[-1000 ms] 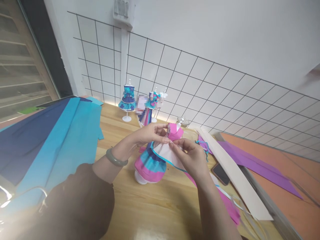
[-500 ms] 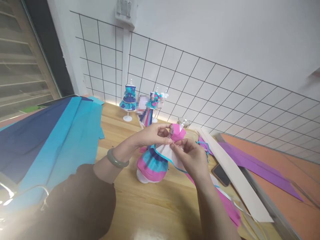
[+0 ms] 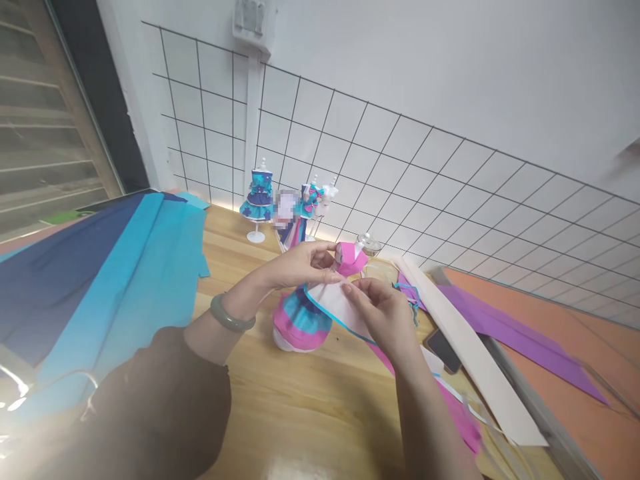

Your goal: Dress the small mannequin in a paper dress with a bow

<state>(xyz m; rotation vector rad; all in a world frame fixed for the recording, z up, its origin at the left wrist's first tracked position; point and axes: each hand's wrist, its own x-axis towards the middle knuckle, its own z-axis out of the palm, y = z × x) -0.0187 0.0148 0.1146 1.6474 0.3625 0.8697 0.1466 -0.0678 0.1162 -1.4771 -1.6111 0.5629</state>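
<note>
A small mannequin (image 3: 359, 249) stands tilted on the table, dressed in a pink top (image 3: 351, 260) and a tiered skirt (image 3: 301, 321) of blue, turquoise and pink. Across its waist lies a white fabric strip (image 3: 330, 298) with turquoise edging. My left hand (image 3: 315, 262) is at the waist, its thumb and fingers pinching the strip's upper edge. Close by on the right, my right hand (image 3: 383, 310) pinches the same strip between thumb and forefinger. Both hands partly cover the mannequin's middle.
Little dressed mannequins (image 3: 259, 200) stand at the back by the wire grid (image 3: 345, 140). Blue and turquoise fabric (image 3: 165, 267) covers the left side. To the right lie a phone (image 3: 443, 350), a long white strip (image 3: 475, 353) and purple fabric (image 3: 525, 343).
The mannequin has shifted slightly up and left with its skirt. The white strip looks flatter and less gathered between my hands, which still pinch it.
</note>
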